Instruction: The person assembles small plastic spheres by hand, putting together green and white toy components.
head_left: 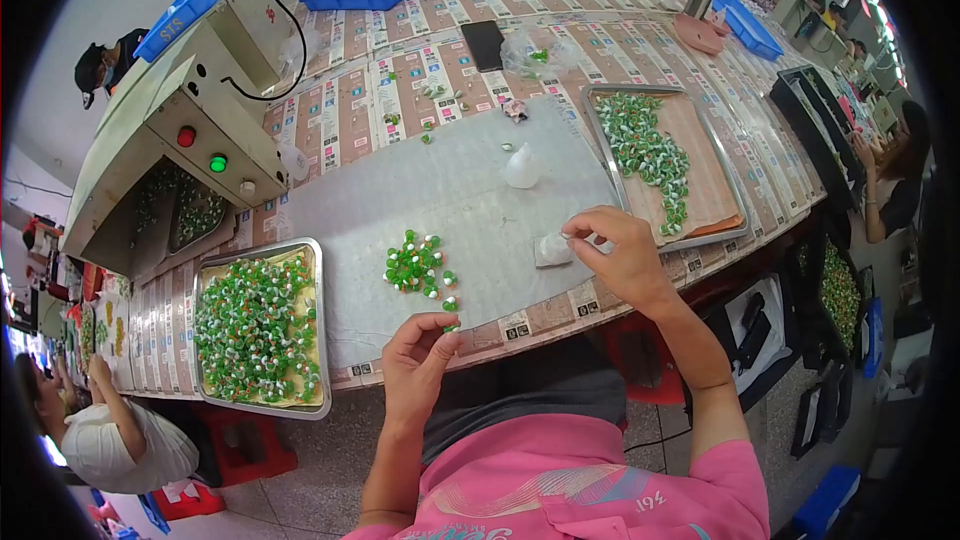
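My left hand [415, 365] is at the table's front edge, thumb and forefinger pinching a small green-and-white bead-like piece [452, 329]. My right hand [632, 262] is closed in a pinch, its fingertips just above a small white lump [552, 249] on a grey square pad; whatever they hold is too small to make out. Between the hands and farther in, a loose cluster of green-and-white pieces [414, 266] lies on a grey sheet [470, 230]. A white squeeze bottle [521, 168] with a pointed tip stands upright beyond the pad.
A metal tray [325, 340] heaped with green pieces is at left, another tray [742, 210] half covered with them at right. A beige machine [150, 130] with red and green lights stands at far left. A black phone [484, 46] and plastic bag [540, 53] lie beyond. Other people sit nearby.
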### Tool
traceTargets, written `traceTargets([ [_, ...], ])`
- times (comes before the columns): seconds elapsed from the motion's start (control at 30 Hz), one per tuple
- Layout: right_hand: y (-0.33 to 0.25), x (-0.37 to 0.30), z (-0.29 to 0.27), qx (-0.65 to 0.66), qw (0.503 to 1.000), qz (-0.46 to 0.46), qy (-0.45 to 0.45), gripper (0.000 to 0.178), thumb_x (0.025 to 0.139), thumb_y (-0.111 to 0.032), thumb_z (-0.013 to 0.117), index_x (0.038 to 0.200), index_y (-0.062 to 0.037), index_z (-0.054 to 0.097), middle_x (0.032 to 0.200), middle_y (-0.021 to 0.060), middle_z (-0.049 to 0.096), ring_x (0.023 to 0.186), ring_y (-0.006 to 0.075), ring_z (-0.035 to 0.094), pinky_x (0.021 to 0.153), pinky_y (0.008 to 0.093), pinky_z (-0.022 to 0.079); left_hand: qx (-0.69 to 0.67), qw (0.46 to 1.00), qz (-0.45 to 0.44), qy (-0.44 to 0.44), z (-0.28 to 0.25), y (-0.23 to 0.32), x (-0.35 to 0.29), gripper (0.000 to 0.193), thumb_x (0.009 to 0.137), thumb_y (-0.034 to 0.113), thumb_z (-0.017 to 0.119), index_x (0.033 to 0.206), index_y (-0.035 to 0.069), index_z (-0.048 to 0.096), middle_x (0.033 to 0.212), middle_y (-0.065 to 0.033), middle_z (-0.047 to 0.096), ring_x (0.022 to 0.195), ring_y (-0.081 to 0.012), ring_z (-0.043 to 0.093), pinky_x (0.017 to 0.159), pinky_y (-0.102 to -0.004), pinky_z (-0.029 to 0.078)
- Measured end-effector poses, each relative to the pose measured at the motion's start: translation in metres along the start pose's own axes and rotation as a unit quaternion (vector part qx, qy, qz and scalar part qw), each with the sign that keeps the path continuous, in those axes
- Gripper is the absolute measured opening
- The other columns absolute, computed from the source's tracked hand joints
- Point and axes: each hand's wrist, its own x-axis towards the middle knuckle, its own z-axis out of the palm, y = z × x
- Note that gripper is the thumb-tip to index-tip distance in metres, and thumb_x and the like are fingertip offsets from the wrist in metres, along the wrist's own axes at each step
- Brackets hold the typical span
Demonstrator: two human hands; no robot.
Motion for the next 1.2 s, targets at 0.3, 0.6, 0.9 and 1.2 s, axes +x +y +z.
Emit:
traceTargets([
  [0.3,0.003,0.000,0.000,0.118,0.991,0.051,-0.019,0.020,0.080,0.000,0.066,0.100,-0.0004,0.068,0.095,0.0092,0.068,0.081,0.0127,0.064,0.069,0.0248,0.052,-0.022,1.000,-0.012,-0.016,0.001,-0.003,-0.002,0.019,0.089,0.001,0.065,0.108,-0.001,0.062,0.098,-0.0029,0.064,0.088,-0.0082,0.061,0.079,-0.0219,0.051],
  [0.6,0.005,-0.004,-0.005,0.268,0.957,0.094,-0.054,0.015,0.085,0.000,0.065,0.100,0.0006,0.069,0.098,0.0048,0.065,0.084,0.0102,0.063,0.072,0.0229,0.051,-0.024,0.999,-0.024,-0.021,0.003,-0.007,-0.004,0.019,0.089,0.002,0.065,0.108,0.000,0.062,0.094,-0.0017,0.065,0.085,-0.0073,0.061,0.075,-0.0203,0.050],
  [0.9,0.009,-0.010,-0.014,0.382,0.911,0.132,-0.077,0.018,0.087,0.004,0.061,0.103,0.0035,0.067,0.104,0.0073,0.064,0.088,0.0121,0.063,0.077,0.0242,0.052,-0.032,0.999,-0.026,-0.020,-0.002,-0.011,-0.006,0.019,0.090,0.002,0.064,0.108,0.000,0.062,0.099,-0.0032,0.064,0.086,-0.0087,0.062,0.078,-0.0218,0.051],
  [1.2,0.013,-0.013,-0.018,0.389,0.905,0.149,-0.082,0.020,0.089,-0.005,0.065,0.107,0.0046,0.065,0.103,0.0074,0.064,0.090,0.0122,0.064,0.076,0.0255,0.053,-0.030,0.999,-0.027,-0.020,-0.006,-0.014,-0.009,0.019,0.090,0.002,0.065,0.108,-0.001,0.062,0.101,-0.0034,0.064,0.089,-0.0085,0.061,0.080,-0.0222,0.050],
])
